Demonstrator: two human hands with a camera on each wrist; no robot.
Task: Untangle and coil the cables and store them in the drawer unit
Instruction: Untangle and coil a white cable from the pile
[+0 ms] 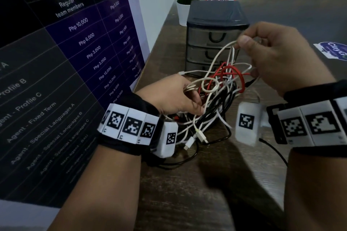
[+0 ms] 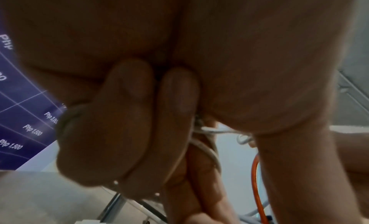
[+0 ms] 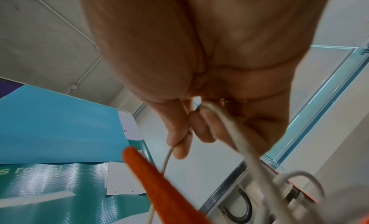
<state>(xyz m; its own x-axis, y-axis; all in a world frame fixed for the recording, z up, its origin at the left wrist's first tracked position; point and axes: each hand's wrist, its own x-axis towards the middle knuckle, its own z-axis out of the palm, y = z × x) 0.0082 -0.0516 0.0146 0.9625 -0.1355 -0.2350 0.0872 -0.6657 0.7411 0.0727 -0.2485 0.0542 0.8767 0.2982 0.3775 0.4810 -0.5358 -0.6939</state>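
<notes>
Right hand (image 1: 272,56): raised in front of the drawer unit (image 1: 216,37), thumb and fingers pinching a white cable (image 1: 226,45) and lifting a loop of it up out of the heap.
Left hand (image 1: 174,95): lower and to the left, fingers curled round a bunch of white strands at the edge of the tangle (image 1: 216,95); the left wrist view shows thin white cord running between its closed fingers (image 2: 175,101).
Cables: white, black and a red cable (image 1: 232,73) are knotted together, partly held up between the hands and partly lying on the tabletop (image 1: 187,193), just in front of the drawer unit.
Drawer unit: three drawers, all appear closed; nothing is stored yet, as far as I can judge.
Risk, tightening: the lifted white cable passes through red and black loops, so pulling harder from both hands would probably cinch the knot instead of freeing it.
Risk, connectors: white plugs (image 1: 201,136) dangle near the left wrist and could snag in a loop and strain at the joint.
Risk, wrist gear: a black lead (image 1: 274,150) trails by the right wrist, close to the heap, and could get caught up in it.
Risk, drawer unit: the tangle sits close against it; a sharp tug could drag cables into the unit and shove it.
</notes>
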